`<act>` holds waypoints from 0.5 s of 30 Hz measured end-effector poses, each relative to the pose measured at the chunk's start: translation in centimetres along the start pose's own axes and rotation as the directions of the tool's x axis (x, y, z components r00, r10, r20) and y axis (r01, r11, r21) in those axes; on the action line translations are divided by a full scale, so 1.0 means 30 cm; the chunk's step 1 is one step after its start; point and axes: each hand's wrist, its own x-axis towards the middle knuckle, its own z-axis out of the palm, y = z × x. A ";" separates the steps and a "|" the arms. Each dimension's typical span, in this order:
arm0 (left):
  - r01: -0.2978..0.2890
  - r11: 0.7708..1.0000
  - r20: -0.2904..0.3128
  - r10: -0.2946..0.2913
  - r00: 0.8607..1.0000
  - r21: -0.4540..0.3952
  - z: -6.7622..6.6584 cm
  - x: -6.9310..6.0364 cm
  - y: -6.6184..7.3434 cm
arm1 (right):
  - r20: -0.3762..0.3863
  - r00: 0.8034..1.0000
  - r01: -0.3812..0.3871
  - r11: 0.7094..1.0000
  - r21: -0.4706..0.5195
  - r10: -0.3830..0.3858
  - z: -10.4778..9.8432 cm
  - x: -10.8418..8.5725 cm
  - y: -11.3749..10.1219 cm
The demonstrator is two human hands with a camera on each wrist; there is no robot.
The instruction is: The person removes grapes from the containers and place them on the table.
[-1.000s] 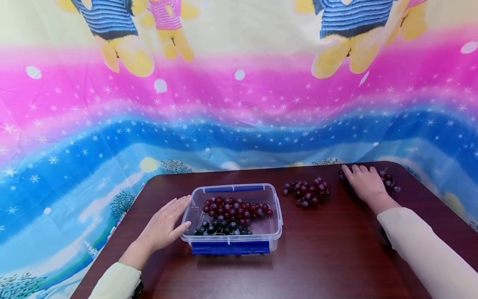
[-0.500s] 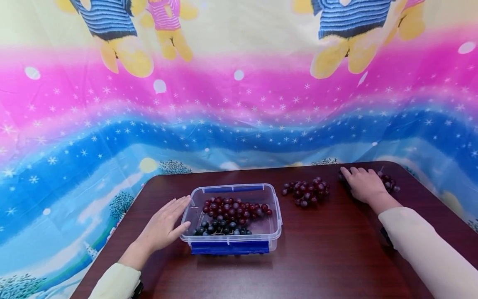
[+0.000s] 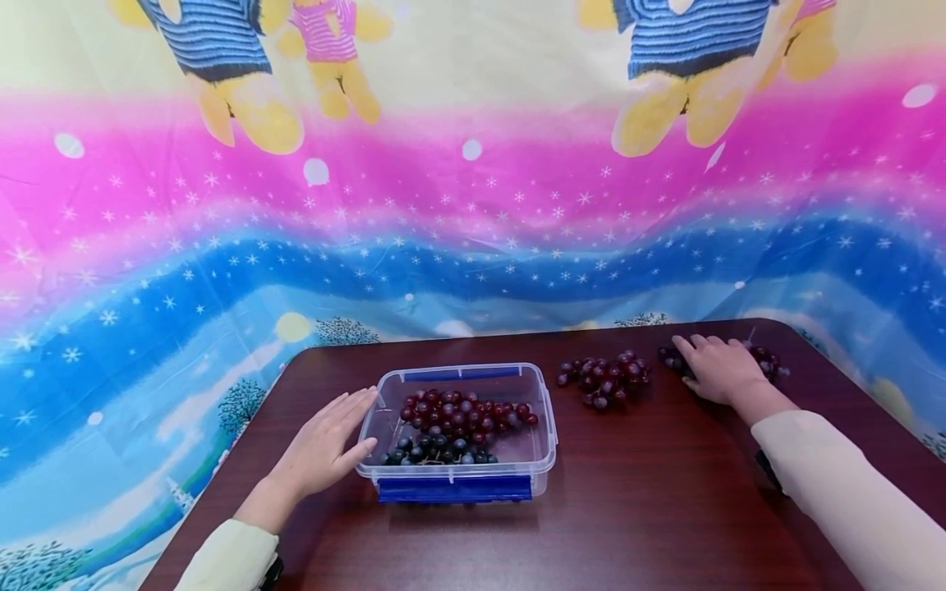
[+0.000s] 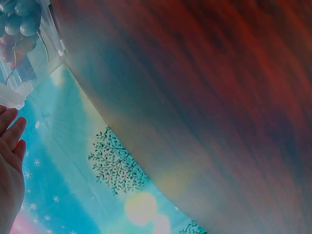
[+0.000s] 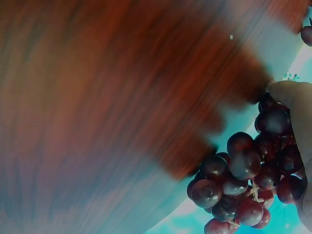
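Box (image 3: 455,489) of clear plastic, blue-clipped, holds red grapes (image 3: 467,410) and black grapes (image 3: 439,449). Left hand (image 3: 321,443), straight-fingered, touches it; right hand (image 3: 720,369) covers dark-red grapes (image 5: 246,165), grip unclear.

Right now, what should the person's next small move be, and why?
Perhaps wrap the right grip securely around the grapes beneath it: it lies over them, but the views hide whether it has hold of any. The left grip is at the container, away from those grapes.
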 end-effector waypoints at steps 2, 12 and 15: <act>-0.002 1.000 0.000 0.002 1.000 0.000 0.000 0.000 0.000 | 0.002 1.000 0.001 1.000 0.001 -0.001 0.000 0.000 -0.001; -0.011 1.000 -0.004 0.011 1.000 0.004 0.002 0.001 -0.002 | -0.006 1.000 -0.003 1.000 0.023 0.003 0.001 -0.005 -0.006; -0.013 1.000 -0.004 0.013 1.000 0.007 0.002 0.001 -0.003 | -0.008 1.000 0.003 1.000 0.029 -0.003 0.001 -0.007 -0.007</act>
